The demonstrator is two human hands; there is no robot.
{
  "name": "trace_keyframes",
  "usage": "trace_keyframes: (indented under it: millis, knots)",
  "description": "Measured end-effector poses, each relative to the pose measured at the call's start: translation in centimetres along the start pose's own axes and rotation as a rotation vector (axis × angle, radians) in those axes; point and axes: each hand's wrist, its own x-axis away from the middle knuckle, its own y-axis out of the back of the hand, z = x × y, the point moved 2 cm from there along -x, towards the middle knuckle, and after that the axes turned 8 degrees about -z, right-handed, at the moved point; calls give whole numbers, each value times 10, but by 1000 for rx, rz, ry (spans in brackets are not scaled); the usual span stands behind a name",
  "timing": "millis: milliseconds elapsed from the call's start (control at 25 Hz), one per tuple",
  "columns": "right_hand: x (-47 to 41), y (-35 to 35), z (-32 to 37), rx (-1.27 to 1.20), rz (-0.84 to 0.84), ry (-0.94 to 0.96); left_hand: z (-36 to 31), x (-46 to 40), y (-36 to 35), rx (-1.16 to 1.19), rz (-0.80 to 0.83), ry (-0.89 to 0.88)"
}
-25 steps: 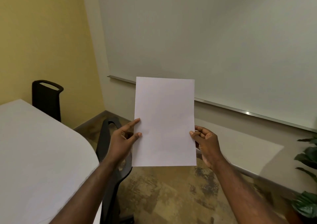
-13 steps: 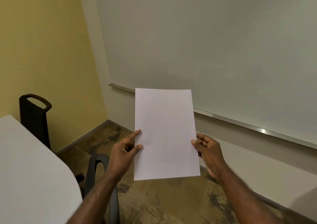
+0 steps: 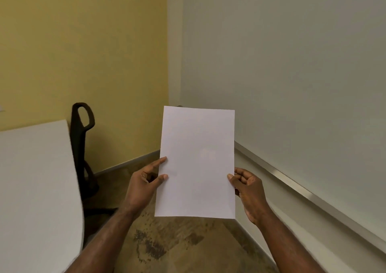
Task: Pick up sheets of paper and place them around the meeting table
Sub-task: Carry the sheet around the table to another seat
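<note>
A sheet of paper [image 3: 197, 162] is held upright off the table [image 3: 35, 178], to its right, pinched at its side edges by the left hand [image 3: 144, 186] and right hand [image 3: 248, 191]. No sheet is seen laid on the table; placement is judged outstanding. Farther off, a chair [image 3: 82, 147] is partly hidden behind the table.

White paper [image 3: 197, 162], black chair [image 3: 80, 147], yellow wall [image 3: 83, 53] (floor [image 3: 177, 245] mottled brown).

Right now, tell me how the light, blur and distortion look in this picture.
Head view: dim, warm light; the paper and both hands look sharp; the chair and table edge are smeared; the rail under the whiteboard bends with the wide lens.
</note>
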Motion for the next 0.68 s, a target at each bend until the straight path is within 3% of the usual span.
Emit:
trace_keyframes:
  millis: [240,680]
  knots:
    - [-107,-83,-8,-9,208,-50,33,-73,15,-35,-190,80]
    - [-296,-310,-25,6,479,-64,94,-277,93,-219,-414,106]
